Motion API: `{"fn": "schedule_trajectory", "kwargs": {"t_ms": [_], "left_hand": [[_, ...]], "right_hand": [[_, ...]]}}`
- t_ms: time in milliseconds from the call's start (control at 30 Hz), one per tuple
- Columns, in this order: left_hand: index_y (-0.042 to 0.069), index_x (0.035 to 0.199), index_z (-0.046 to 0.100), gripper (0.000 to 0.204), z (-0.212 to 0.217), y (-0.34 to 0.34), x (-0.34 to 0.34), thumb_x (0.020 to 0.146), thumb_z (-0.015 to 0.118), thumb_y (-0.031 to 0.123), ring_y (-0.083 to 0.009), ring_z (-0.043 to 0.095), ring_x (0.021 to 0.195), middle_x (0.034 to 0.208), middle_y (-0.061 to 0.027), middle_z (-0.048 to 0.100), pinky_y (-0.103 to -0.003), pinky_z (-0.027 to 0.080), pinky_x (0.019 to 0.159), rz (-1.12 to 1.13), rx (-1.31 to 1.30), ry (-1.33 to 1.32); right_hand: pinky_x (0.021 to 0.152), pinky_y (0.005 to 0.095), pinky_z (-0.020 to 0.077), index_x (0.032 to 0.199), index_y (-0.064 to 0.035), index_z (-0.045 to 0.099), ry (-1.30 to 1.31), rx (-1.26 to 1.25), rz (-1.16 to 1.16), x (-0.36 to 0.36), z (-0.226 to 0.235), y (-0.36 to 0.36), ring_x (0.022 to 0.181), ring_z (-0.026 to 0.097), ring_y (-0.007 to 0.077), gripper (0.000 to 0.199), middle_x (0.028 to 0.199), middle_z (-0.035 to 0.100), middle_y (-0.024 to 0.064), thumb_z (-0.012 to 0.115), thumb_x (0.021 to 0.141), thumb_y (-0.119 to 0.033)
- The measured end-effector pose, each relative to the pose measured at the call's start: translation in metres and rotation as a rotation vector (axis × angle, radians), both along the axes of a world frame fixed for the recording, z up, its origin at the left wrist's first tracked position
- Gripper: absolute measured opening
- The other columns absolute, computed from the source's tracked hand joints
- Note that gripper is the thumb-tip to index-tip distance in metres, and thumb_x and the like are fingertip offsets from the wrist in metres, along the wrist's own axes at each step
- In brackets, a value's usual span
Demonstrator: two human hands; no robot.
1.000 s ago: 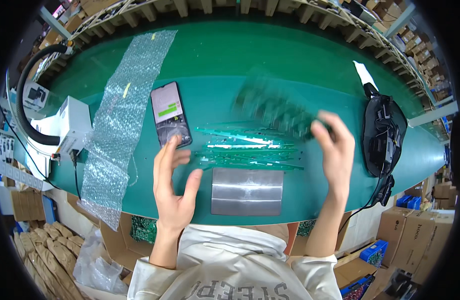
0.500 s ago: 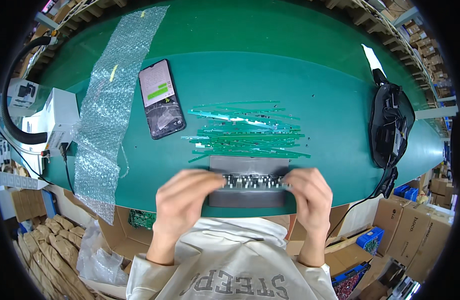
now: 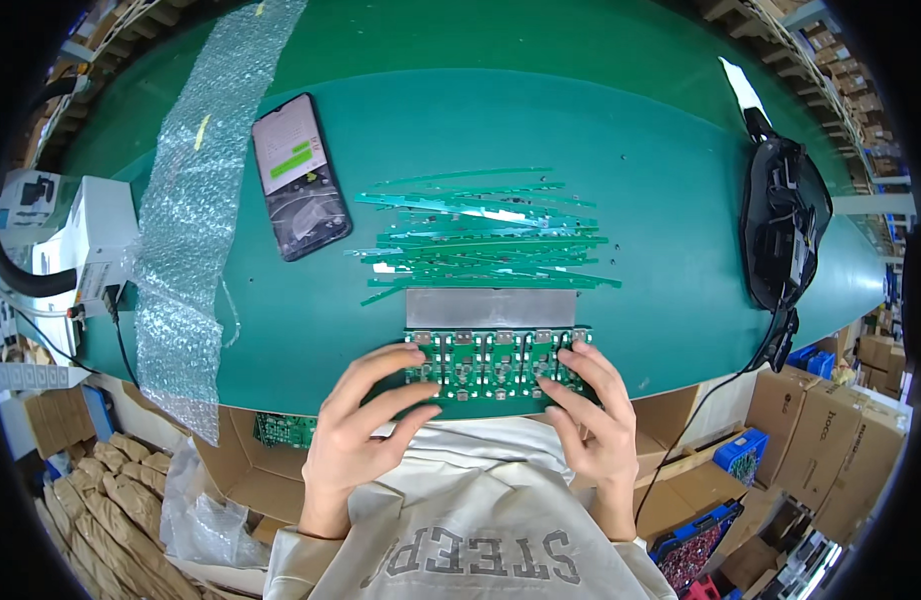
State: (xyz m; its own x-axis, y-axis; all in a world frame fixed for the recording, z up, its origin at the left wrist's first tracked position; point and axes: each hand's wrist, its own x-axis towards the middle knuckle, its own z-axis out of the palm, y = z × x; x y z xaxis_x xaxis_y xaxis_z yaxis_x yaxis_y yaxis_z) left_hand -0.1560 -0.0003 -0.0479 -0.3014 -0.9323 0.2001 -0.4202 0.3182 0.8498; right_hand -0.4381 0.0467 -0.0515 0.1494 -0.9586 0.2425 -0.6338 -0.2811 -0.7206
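The green circuit board [image 3: 496,362] lay at the near edge of the worktop [image 3: 541,120], gripped from both sides: the left hand [image 3: 366,425] clasped its left end with fingers spread across the top, and the right hand [image 3: 586,415] clasped its right end the same way. Just beyond the hands, touching the board's far edge, sat a flat grey metal plate [image 3: 491,307]. Past that lay a loose heap of thin green strips [image 3: 486,235], criss-crossed on the green surface. Further out and to the left of the left hand, a dark phone [image 3: 301,177] rested face up with its screen lit, and beside it a long sheet of bubble wrap [image 3: 196,210] ran across the worktop and hung over its near edge. A white box [image 3: 96,245] with cables stood at the far left. Well to the right of the right hand sat a black device [image 3: 784,225] with a trailing cord. Cardboard boxes [image 3: 831,420] crowded the floor below.
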Motion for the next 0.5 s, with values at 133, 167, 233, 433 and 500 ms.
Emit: {"fn": "schedule_trajectory", "kwargs": {"t_ms": [133, 167, 233, 433, 500], "left_hand": [[0.001, 0.106, 0.079, 0.036, 0.012, -0.002, -0.006, 0.072, 0.09, 0.0, -0.0279, 0.07, 0.109, 0.124, -0.0146, 0.068, -0.037, 0.058, 0.09, 0.131, 0.001, -0.122], [0.001, 0.104, 0.08, 0.033, 0.01, -0.002, -0.008, 0.072, 0.09, 0.0, -0.0273, 0.07, 0.107, 0.122, -0.0138, 0.068, -0.037, 0.058, 0.089, 0.134, 0.024, -0.13], [0.002, 0.1, 0.08, 0.028, 0.007, -0.003, -0.011, 0.073, 0.088, -0.001, -0.026, 0.07, 0.105, 0.118, -0.0122, 0.068, -0.037, 0.058, 0.088, 0.144, 0.069, -0.149], [0.004, 0.091, 0.081, 0.02, 0.009, -0.011, -0.017, 0.073, 0.086, -0.002, -0.0259, 0.067, 0.094, 0.099, -0.0074, 0.071, -0.037, 0.054, 0.08, 0.15, -0.079, -0.206], [0.006, 0.089, 0.081, 0.019, 0.01, -0.012, -0.02, 0.072, 0.086, -0.002, -0.0258, 0.064, 0.093, 0.095, -0.0057, 0.072, -0.036, 0.052, 0.08, 0.183, -0.102, -0.183]], "right_hand": [[0.097, 0.0429, 0.0532, 0.11, -0.0012, 0.079, -0.097, 0.003, -0.161, 0.003, 0.005, -0.009, 0.114, 0.066, 0.0348, 0.03, 0.122, 0.069, 0.0158, 0.08, 0.08, 0.002], [0.094, 0.0419, 0.053, 0.109, -0.0015, 0.079, -0.086, 0.023, -0.213, 0.004, 0.008, -0.011, 0.11, 0.066, 0.0334, 0.029, 0.12, 0.069, 0.0149, 0.08, 0.08, 0.002], [0.087, 0.0402, 0.052, 0.107, -0.0041, 0.078, -0.035, 0.034, -0.261, 0.003, 0.01, -0.017, 0.099, 0.064, 0.0294, 0.03, 0.109, 0.068, 0.0109, 0.085, 0.079, -0.001], [0.083, 0.0391, 0.0516, 0.103, -0.0055, 0.077, 0.159, -0.037, -0.103, 0.017, 0.014, -0.029, 0.095, 0.063, 0.0304, 0.025, 0.105, 0.068, 0.0079, 0.084, 0.079, -0.002], [0.083, 0.0395, 0.0516, 0.1, -0.0045, 0.076, 0.115, -0.019, -0.102, 0.017, 0.012, -0.031, 0.095, 0.063, 0.0308, 0.022, 0.104, 0.069, 0.0081, 0.083, 0.08, -0.001]]}}
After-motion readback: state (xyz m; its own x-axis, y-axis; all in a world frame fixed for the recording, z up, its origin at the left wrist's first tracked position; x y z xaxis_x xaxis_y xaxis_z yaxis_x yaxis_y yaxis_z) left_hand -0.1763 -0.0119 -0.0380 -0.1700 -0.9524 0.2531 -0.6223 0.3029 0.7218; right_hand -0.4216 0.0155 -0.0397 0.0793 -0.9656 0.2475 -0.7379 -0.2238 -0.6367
